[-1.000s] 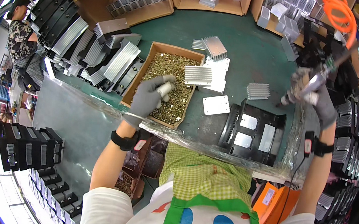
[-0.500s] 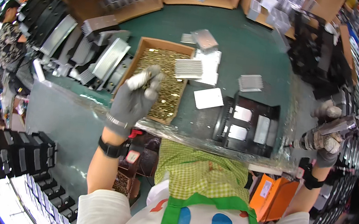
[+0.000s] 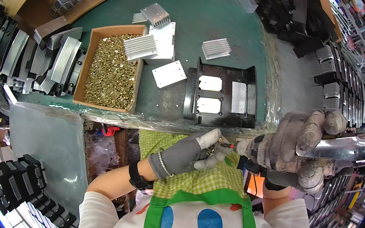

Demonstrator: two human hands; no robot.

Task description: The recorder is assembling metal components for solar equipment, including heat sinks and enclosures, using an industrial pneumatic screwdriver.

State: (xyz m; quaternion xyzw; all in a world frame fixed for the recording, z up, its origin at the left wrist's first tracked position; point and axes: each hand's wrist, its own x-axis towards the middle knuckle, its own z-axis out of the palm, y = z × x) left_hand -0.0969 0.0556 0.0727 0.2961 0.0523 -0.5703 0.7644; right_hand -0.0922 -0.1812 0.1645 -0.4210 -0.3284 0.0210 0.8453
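Left hand (image 3: 182,154) pinched together on a few brassy screws (image 3: 210,150), lower middle of frame; right hand (image 3: 287,136) wrapped tight round a silver driver (image 3: 342,149); driver's long axis runs sideways, red tip (image 3: 232,146) pointing left at the left fingertips, can't tell from here if touching; black tray (image 3: 251,93) just above in frame, left hand nearer; wrapped table edge (image 3: 158,122) between; room above the tray, round a finned block (image 3: 216,49).

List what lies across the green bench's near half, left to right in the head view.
Silver finned metal pieces, open brown cardboard box of small brass-coloured metal fasteners, flat whitish rectangular plate, black rectangular tray-like frame.
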